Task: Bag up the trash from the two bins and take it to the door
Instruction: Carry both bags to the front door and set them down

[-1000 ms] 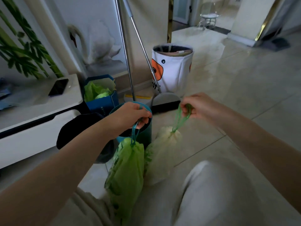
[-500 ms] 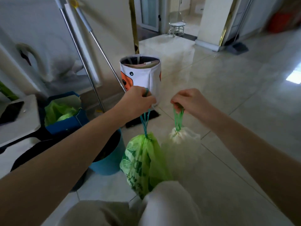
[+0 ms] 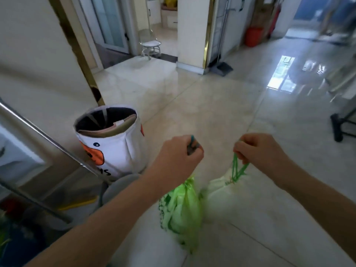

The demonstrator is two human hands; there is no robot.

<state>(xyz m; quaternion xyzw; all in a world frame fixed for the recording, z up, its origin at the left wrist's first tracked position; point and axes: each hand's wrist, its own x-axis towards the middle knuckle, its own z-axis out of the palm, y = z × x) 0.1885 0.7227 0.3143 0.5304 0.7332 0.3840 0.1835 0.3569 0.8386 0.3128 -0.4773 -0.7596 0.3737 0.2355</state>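
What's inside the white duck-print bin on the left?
The white duck-print bin has a dark lining, with tan, flat pieces leaning across its opening. Anything lower down is hidden by its wall.

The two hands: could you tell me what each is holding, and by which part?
The left hand holds the green bag by its drawstring; the right hand holds the pale bag by its green drawstring loop.

View: now raised and swung twd the open hall; blue bins, low cabinet and phone gone from sight. Green bag (image 3: 180, 211) and white bag (image 3: 221, 191): lifted clear of floor, hanging higher than 1 s ago. Left hand (image 3: 179, 154), right hand (image 3: 258, 149): up, further fwd. Duck bin (image 3: 113, 145): now lower left, nearer. Knee out of frame.
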